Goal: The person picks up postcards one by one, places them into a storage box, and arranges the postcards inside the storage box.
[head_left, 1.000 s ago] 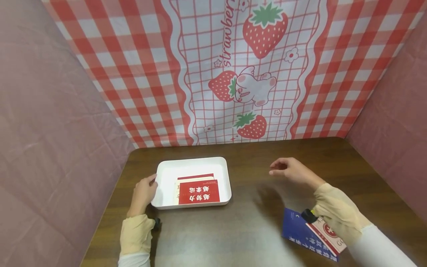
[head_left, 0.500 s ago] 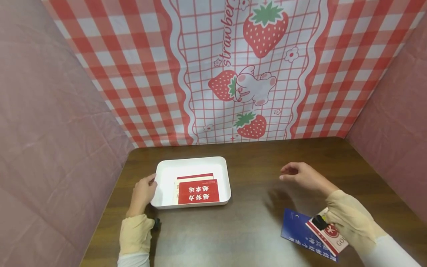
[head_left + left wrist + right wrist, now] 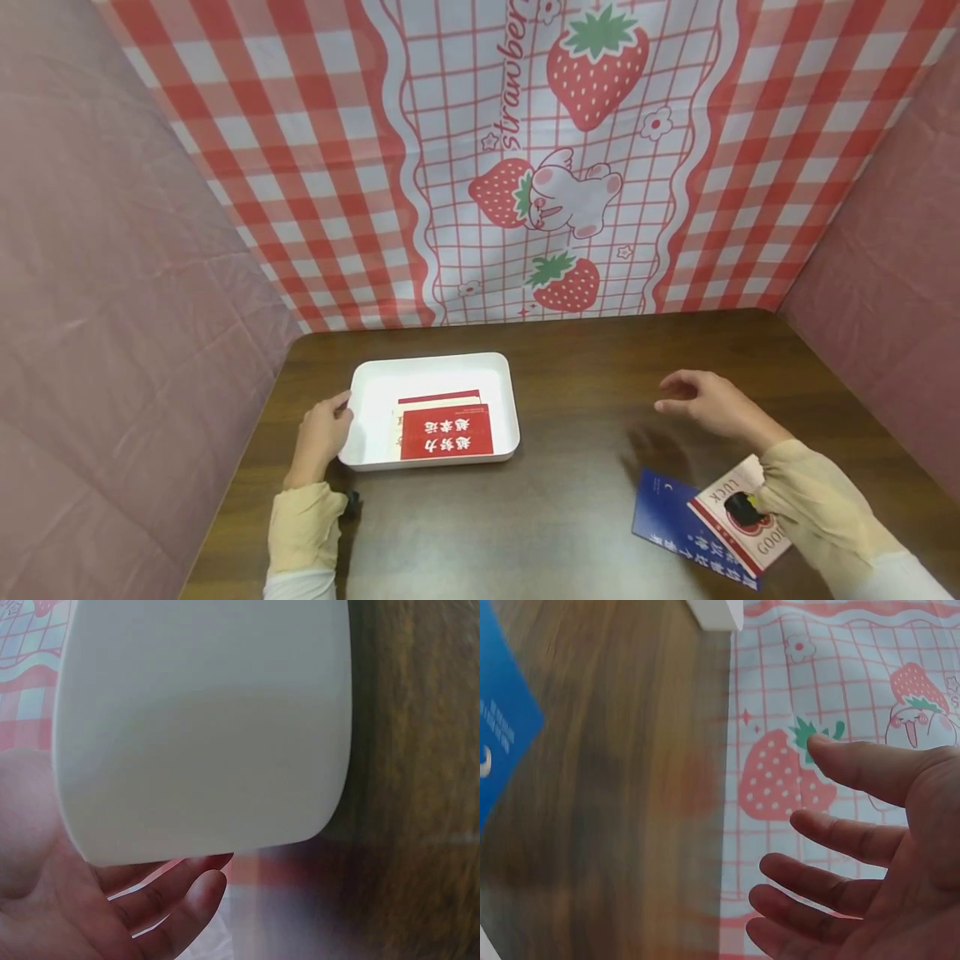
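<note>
My left hand (image 3: 325, 427) is at the left end of a shallow white tray (image 3: 360, 375), fingertips touching its rim. In the left wrist view its loosely bent fingers (image 3: 161, 900) show just past the tray's end wall; the rest is hidden behind it. Inside the tray lies a red card (image 3: 447, 432) with white Chinese characters, over a cream card and another red one. My right hand (image 3: 708, 402) hovers above the table's right side, holding nothing, its fingers apart. Nearer me, a cream and red "GOOD LUCK" card (image 3: 723, 492) overlaps a blue card (image 3: 667, 512); my right wrist partly covers it.
The brown wooden table (image 3: 525, 533) ends at the back against a red checked strawberry cloth (image 3: 562, 200). Pink fabric walls (image 3: 150, 292) stand on the left and right.
My right hand has drawn back to the right, away from the tray, and more of the "GOOD LUCK" card shows. My left hand and the tray stay where they were.
</note>
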Demonstrator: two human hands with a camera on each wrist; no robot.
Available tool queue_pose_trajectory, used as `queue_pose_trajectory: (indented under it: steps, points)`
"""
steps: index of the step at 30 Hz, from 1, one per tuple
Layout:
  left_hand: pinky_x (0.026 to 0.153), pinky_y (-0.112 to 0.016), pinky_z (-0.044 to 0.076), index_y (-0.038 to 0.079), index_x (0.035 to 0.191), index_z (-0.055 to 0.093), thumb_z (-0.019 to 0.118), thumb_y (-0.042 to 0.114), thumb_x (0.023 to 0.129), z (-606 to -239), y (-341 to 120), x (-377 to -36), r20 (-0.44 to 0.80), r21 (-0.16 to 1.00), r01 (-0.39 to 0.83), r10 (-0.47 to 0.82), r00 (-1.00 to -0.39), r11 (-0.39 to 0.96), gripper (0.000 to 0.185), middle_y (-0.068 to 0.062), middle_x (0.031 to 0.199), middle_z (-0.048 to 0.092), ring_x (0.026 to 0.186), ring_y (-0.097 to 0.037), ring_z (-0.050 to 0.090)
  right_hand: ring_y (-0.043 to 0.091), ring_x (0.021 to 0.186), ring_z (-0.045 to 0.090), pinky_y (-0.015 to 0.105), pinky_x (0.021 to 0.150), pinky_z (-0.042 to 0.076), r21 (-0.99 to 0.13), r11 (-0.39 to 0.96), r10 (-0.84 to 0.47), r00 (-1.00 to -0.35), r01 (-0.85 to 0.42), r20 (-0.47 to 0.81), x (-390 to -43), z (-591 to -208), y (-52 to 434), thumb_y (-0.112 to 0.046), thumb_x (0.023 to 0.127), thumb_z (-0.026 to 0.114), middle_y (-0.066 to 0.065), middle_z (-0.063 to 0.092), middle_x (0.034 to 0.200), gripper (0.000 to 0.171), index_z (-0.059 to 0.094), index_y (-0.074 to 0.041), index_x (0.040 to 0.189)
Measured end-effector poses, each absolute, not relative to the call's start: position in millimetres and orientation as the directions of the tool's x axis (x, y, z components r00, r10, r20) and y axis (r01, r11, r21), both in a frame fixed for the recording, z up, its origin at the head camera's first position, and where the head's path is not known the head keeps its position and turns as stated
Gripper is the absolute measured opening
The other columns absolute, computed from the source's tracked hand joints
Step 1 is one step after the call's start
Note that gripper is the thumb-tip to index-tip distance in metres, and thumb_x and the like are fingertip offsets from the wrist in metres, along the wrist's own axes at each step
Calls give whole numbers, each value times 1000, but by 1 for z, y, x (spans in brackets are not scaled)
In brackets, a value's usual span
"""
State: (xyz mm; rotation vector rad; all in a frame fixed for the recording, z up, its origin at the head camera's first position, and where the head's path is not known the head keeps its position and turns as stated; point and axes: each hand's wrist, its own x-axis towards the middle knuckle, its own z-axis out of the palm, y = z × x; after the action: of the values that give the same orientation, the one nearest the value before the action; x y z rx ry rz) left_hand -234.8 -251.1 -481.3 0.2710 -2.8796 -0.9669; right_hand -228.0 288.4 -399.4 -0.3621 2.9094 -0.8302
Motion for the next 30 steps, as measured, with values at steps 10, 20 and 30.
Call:
queue_pose_trajectory:
  steps: [10, 20, 30]
  points:
    - [91, -56, 45, 2, 136, 55, 46, 14, 91, -481, -248, -235, 18, 612, -144, -196, -980, 778, 47, -24, 116, 67, 109, -43, 60, 45, 103, 62, 55, 84, 50, -471, 862, -228, -973, -185, -34, -218, -400, 302, -32, 84, 73, 30, 63, 113, 52, 61, 7, 116]
    - [90, -60, 44, 6, 132, 60, 43, 12, 92, -475, -249, -231, 22, 584, -172, -227, -974, 794, 44, -24, 135, 55, 116, -52, 55, 49, 105, 59, 57, 85, 49, -447, 878, -219, -974, -170, -59, -209, -410, 310, -31, 84, 74, 32, 63, 113, 56, 58, 11, 118]
    - [92, -58, 44, 4, 133, 59, 45, 12, 93, -476, -248, -231, 3, 601, -180, -227, -974, 778, 43, -24, 131, 60, 116, -48, 57, 53, 107, 56, 59, 84, 49, -421, 900, -175, -977, -109, -121, -200, -418, 322, -35, 84, 74, 37, 58, 119, 65, 53, 13, 122]
